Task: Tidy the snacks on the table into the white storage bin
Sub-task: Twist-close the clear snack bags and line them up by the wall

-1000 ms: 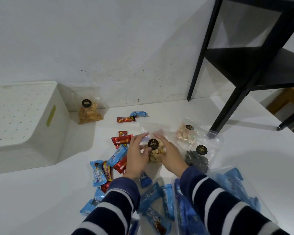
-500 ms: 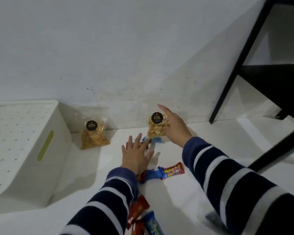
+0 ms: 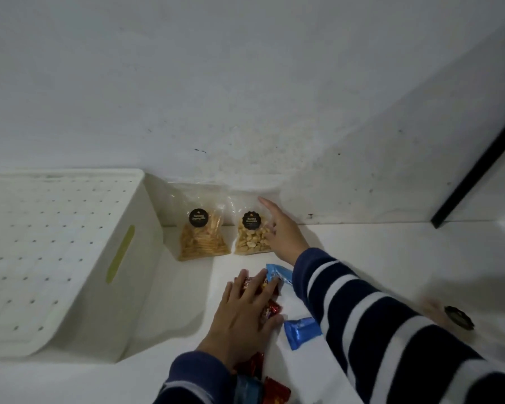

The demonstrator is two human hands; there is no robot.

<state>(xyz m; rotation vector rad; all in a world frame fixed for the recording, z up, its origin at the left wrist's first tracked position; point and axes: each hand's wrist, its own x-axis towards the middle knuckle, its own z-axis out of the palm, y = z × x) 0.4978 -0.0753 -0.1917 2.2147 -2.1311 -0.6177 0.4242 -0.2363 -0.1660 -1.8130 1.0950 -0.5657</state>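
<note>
The white storage bin point(image 3: 142, 205) with a green handle slot stands at the left against the wall. Two clear bags with black round labels lean on the wall beside it: a cracker bag point(image 3: 203, 240) and a peanut bag point(image 3: 250, 237). My right hand point(image 3: 285, 233) grips the peanut bag's right edge while the bag rests on the table. My left hand point(image 3: 242, 316) lies flat, fingers apart, on several red and blue wrapped snacks point(image 3: 270, 282). A blue wrapper point(image 3: 302, 332) lies just to its right. More red wrappers point(image 3: 276, 392) sit by my left sleeve.
A black shelf leg point(image 3: 478, 170) slants down to the table at the right. Blurred at the right edge is another bag with a black label point(image 3: 459, 317). The wall runs close behind the bags.
My right hand carried the peanut bag from the pile up and left, and set it down beside the cracker bag at the wall. The left hand moved onto the wrapped snacks. The view shifted left.
</note>
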